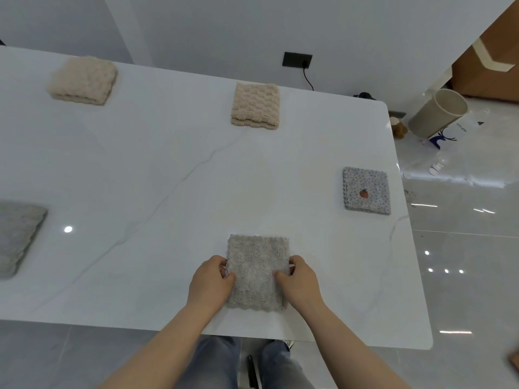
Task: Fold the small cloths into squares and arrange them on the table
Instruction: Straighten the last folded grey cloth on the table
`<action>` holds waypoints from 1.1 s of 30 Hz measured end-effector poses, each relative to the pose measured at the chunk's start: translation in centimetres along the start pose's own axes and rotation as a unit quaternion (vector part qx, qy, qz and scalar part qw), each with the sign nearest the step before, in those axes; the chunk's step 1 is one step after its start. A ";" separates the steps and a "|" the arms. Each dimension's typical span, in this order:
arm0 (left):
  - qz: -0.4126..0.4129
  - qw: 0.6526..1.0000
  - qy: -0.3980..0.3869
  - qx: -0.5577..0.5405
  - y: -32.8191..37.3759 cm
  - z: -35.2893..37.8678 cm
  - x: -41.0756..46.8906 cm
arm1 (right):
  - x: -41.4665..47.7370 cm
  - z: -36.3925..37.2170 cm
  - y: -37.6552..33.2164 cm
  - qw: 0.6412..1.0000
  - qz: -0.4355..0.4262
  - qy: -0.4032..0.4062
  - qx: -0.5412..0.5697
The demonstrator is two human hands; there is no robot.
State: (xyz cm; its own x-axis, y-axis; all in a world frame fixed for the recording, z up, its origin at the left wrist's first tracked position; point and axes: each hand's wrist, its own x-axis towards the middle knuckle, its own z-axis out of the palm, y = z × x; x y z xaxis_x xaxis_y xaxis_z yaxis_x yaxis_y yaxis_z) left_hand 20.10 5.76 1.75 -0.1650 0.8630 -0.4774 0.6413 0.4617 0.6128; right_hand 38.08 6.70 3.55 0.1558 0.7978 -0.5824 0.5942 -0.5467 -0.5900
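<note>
Bright, even light; blurred, warped edges

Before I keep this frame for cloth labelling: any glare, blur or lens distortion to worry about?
Head view: a light glares as a bright spot on the table, streaks on the glossy floor; the wide lens bows the table's right edge; the far-left beige cloth looks blurred, the grey cloth held by the left hand and right hand sharp.

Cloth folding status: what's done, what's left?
Done: four folded squares spaced on the table: left beige cloth, right beige cloth, dark grey cloth, patterned cloth. In hand: left hand and right hand grip the light grey cloth, already square. Left: release it; no unfolded cloth visible.
</note>
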 end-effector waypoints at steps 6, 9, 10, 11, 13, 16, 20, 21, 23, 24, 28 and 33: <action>-0.005 1.000 0.000 -0.004 -1.2 -1.4 0.4 | -0.1 1.6 -0.9 1.000 -0.007 0.001 -0.007; -0.006 1.000 -0.001 -0.005 -1.7 -1.9 0.5 | -0.2 2.2 -1.3 1.000 -0.007 0.001 -0.003; -0.006 1.000 -0.001 -0.004 -1.9 -2.0 0.6 | -0.2 2.4 -1.5 1.000 -0.008 0.002 -0.003; -0.006 1.000 0.000 -0.004 -2.1 -2.2 0.6 | -0.3 2.5 -1.6 1.000 -0.009 0.003 -0.001; -0.006 1.000 0.002 -0.005 -2.3 -2.4 0.7 | -0.4 2.8 -1.8 1.000 -0.012 0.007 0.001; 0.001 1.000 0.002 -0.005 -2.6 -2.6 0.9 | -0.5 3.1 -2.0 1.000 -0.016 0.018 -0.006; 0.009 1.000 0.004 -0.009 -2.8 -2.8 1.1 | -0.6 3.4 -2.2 1.000 -0.015 0.027 -0.007; 0.012 1.000 0.005 -0.012 -2.8 -2.8 1.2 | -0.6 3.4 -2.3 0.999 -0.015 0.028 -0.004; 0.019 1.000 0.007 -0.015 -2.9 -2.8 1.2 | -0.6 3.4 -2.4 0.999 -0.015 0.034 0.004; 0.023 1.000 0.007 -0.016 -2.9 -2.8 1.1 | -0.7 3.4 -2.4 0.999 -0.015 0.037 0.008; 0.037 0.999 0.009 -0.027 -2.9 -2.8 1.0 | -0.9 3.6 -2.5 0.999 -0.018 0.045 0.024; 0.045 0.997 0.016 -0.056 -2.7 -3.0 0.9 | -0.9 3.5 -2.6 0.997 -0.030 0.058 0.037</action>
State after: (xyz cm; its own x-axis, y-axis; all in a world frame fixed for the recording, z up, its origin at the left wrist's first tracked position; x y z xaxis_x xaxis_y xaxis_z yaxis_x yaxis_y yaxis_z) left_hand 15.95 5.94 1.58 -0.1353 0.9072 -0.3984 0.5678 0.4005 0.7192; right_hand 33.63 6.50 3.69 0.2156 0.8510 -0.4788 0.5460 -0.5116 -0.6635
